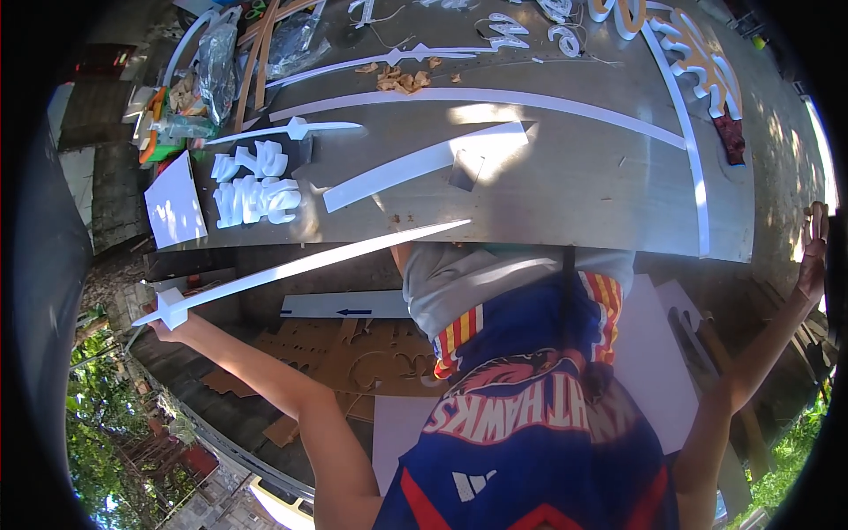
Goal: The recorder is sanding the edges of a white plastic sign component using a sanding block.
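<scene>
My left hand point(168, 325) is stretched out to the left and grips the star-shaped end of a long white tapering strip point(318, 261). The strip runs up and right to its thin point over the front edge of the grey metal table point(565, 190). My right hand point(813, 252) is raised at the far right edge of the view with its fingers apart, holding nothing, just past the table's right corner.
On the table lie white curved strips point(424, 163), white cut-out shapes point(256, 199), a white sheet point(174, 208), orange and white letters point(702, 57), plastic bags and wood sticks point(252, 53). Brown cut-out boards point(353, 353) and white boards point(340, 305) lie on the ground below.
</scene>
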Action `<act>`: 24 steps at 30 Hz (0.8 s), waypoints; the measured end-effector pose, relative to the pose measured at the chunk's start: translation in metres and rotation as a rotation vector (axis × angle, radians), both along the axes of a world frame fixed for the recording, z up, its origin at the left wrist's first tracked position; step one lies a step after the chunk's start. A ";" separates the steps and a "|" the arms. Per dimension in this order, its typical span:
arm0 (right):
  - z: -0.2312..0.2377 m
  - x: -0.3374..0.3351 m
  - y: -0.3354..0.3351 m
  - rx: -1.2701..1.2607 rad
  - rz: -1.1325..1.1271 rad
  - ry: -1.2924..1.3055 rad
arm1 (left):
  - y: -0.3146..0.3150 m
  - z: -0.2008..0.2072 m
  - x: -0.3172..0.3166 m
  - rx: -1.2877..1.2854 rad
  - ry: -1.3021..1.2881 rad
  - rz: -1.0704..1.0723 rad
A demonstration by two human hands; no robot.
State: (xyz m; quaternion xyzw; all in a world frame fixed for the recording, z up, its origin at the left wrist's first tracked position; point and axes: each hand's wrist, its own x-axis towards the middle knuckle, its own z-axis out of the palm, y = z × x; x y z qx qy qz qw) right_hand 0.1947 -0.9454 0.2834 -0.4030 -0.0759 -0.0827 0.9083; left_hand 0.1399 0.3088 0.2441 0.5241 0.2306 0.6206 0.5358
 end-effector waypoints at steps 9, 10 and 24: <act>0.009 0.008 0.136 -0.237 -0.022 0.026 | -0.304 -0.087 0.132 -0.530 -0.148 0.030; 0.010 0.004 0.160 -0.276 -0.150 0.092 | -0.334 -0.094 0.140 -0.532 -0.159 -0.034; -0.127 -0.060 0.436 0.331 0.306 0.587 | -0.510 -0.227 0.163 -0.607 0.023 -0.149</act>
